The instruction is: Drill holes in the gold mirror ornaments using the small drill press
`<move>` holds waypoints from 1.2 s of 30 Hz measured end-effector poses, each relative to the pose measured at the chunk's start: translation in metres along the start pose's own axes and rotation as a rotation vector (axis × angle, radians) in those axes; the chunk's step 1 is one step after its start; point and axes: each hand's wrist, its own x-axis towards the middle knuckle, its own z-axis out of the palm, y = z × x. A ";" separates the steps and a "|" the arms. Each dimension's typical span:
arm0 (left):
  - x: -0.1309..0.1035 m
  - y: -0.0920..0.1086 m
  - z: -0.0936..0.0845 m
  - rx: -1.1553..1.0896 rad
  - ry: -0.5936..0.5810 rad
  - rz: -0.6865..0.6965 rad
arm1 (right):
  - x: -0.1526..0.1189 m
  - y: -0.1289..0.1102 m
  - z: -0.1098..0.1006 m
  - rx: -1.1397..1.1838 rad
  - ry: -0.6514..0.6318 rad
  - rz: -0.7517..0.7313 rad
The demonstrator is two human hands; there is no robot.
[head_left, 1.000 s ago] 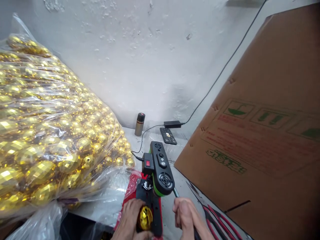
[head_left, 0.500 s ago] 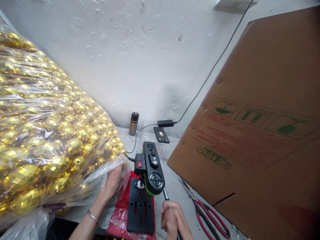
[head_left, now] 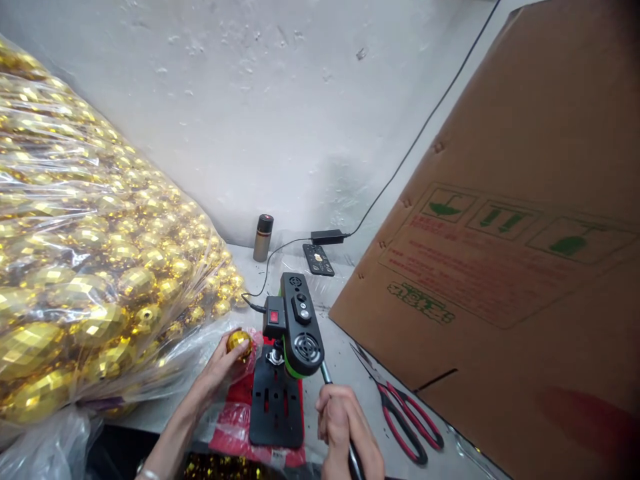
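My left hand is closed around a gold faceted ball, just left of a small black machine with round vents and a red switch. My right hand is wrapped round the metal rod that sticks out from the machine's right side toward me. The machine's black slotted base plate rests on red plastic packaging. Left of my left hand stands a big clear bag full of gold faceted balls.
Red-and-black scissors lie right of my right hand, beside a large cardboard box. Behind the machine are a dark-capped bottle, a phone and a black power adapter with its cable. Gold pieces show at the bottom edge.
My left hand, half hidden at the bag's plastic before, now shows a gold ball in its fingers. My right hand keeps its grip on the rod. The view has shifted slightly.
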 end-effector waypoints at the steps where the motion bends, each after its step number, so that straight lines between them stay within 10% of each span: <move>1: -0.011 -0.001 0.001 -0.214 -0.005 -0.046 | 0.005 -0.001 -0.001 -0.012 -0.016 -0.018; 6: -0.046 -0.011 0.022 -0.546 -0.020 -0.246 | 0.027 -0.006 -0.009 -0.065 -0.162 -0.191; 14: -0.055 -0.035 0.066 -0.357 0.136 -0.020 | 0.021 -0.001 -0.016 -0.088 -0.221 -0.249; 26: -0.066 -0.055 0.073 0.234 0.095 0.447 | 0.018 0.002 -0.019 -0.083 -0.262 -0.288; 36: -0.051 -0.034 0.068 0.373 -0.059 0.421 | 0.015 0.006 -0.021 -0.071 -0.277 -0.299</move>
